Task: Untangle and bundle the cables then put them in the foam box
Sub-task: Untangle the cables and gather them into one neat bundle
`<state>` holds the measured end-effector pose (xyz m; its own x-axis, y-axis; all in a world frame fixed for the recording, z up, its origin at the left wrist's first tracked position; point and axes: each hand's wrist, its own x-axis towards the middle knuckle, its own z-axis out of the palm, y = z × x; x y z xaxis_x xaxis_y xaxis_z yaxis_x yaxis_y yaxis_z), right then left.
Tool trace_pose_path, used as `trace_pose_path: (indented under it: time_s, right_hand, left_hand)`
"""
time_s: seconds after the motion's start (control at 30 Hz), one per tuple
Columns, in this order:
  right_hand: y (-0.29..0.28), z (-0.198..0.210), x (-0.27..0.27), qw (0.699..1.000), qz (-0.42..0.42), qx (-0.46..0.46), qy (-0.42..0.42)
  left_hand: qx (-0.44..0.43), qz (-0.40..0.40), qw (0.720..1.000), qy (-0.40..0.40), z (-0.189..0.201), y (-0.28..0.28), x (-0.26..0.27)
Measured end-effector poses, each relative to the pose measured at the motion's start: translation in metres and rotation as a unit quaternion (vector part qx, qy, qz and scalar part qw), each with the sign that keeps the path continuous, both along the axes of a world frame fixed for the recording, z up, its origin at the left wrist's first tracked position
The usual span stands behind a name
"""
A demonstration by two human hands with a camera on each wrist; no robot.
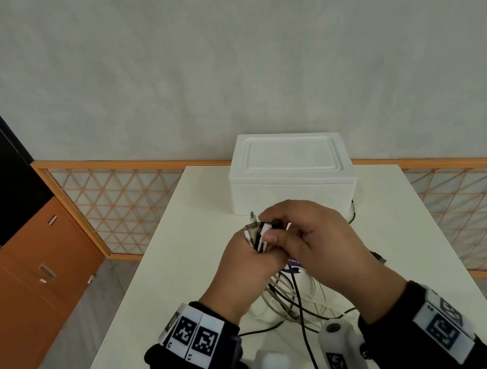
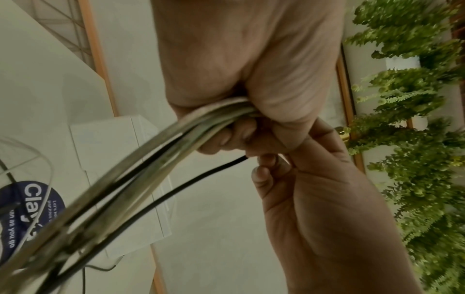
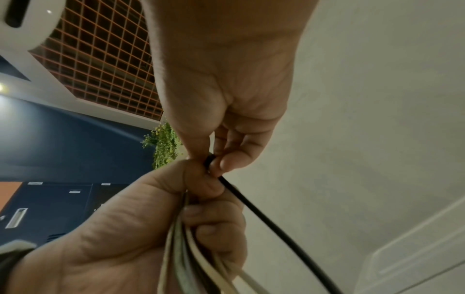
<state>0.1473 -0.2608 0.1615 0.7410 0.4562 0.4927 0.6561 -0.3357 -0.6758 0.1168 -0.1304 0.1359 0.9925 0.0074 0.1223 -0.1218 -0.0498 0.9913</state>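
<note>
Just beyond the grip, the closed foam box [image 1: 292, 173] blocks the way forward. Left of it bare tabletop [image 1: 168, 280] lies open; below, loose cables [image 1: 291, 302] clutter the surface.

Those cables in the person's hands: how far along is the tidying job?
Partly done. The left hand grips a bunch of cable ends gathered side by side. In hand: the right hand pinches one black cable at its end, bringing it to the bunch. Left: loose cable loops trail on the table, nothing is tied, and the foam box has its lid on.
</note>
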Motion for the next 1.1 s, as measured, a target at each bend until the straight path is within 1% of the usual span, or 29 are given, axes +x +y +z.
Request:
trace_pose_path:
  time_s: [0.1,0.17,0.27,0.33,0.4,0.47,0.53,0.57,0.6,0.67,0.8,0.83,0.9,0.97,1.0,1.03,1.1]
  right_hand:
    - [0.001,-0.002,0.001,1.000,-0.005,0.004,-0.014]
    - [0.001,-0.001,0.001,1.000,-0.006,0.017,-0.005]
    - [0.002,0.002,-0.002,0.996,0.011,0.057,0.066]
    - [0.002,0.005,-0.003,0.989,0.033,0.085,0.116]
    - [0.004,0.007,-0.004,0.988,0.040,0.083,0.125]
    - [0.006,0.004,-0.003,0.990,0.025,0.078,0.112]
    - [0.004,-0.004,0.001,0.992,-0.009,0.071,0.103]
    - [0.003,-0.009,0.002,0.990,-0.015,0.066,0.127]
    - [0.004,-0.015,0.000,0.983,-0.006,0.055,0.173]
    - [0.007,-0.032,-0.003,0.967,0.040,0.017,0.250]
    - [0.012,-0.053,-0.008,0.940,0.112,0.016,0.323]
    - [0.014,-0.056,-0.010,0.937,0.127,0.000,0.325]
    - [0.018,-0.058,-0.017,0.946,0.119,-0.057,0.297]
    - [0.023,-0.061,-0.025,0.965,0.082,-0.103,0.226]
    - [0.024,-0.061,-0.028,0.971,0.072,-0.117,0.196]
    - [0.025,-0.061,-0.028,0.975,0.067,-0.123,0.172]
    - [0.023,-0.059,-0.025,0.978,0.061,-0.129,0.154]
  left_hand:
    - [0.006,-0.001,1.000,-0.003,0.002,0.001,-0.001]
    - [0.005,-0.011,1.000,-0.007,0.004,0.001,-0.002]
    - [-0.027,-0.057,0.998,-0.021,0.005,0.001,-0.004]
    - [-0.069,-0.092,0.993,-0.009,0.008,0.002,-0.004]
    - [-0.089,-0.107,0.990,0.018,0.008,0.004,-0.002]
    - [-0.076,-0.085,0.993,0.042,0.005,0.004,-0.001]
    - [-0.084,-0.036,0.994,0.054,0.004,0.001,0.000]
    - [-0.102,-0.011,0.993,0.058,0.005,-0.001,0.000]
    - [-0.130,0.013,0.990,0.057,0.005,-0.003,0.000]
    - [-0.166,0.047,0.984,0.052,0.004,-0.002,0.000]
    - [-0.115,0.100,0.988,0.038,-0.004,0.005,0.000]
    - [-0.097,0.120,0.988,0.030,-0.005,0.006,0.001]
    - [-0.077,0.145,0.986,-0.002,-0.001,0.005,0.002]
    - [-0.077,0.140,0.987,-0.021,-0.003,0.006,0.006]
    - [-0.097,0.129,0.987,-0.023,-0.004,0.007,0.006]
    - [-0.149,0.113,0.982,-0.013,-0.006,0.009,0.006]
    - [-0.254,0.044,0.965,0.040,-0.008,0.012,0.005]
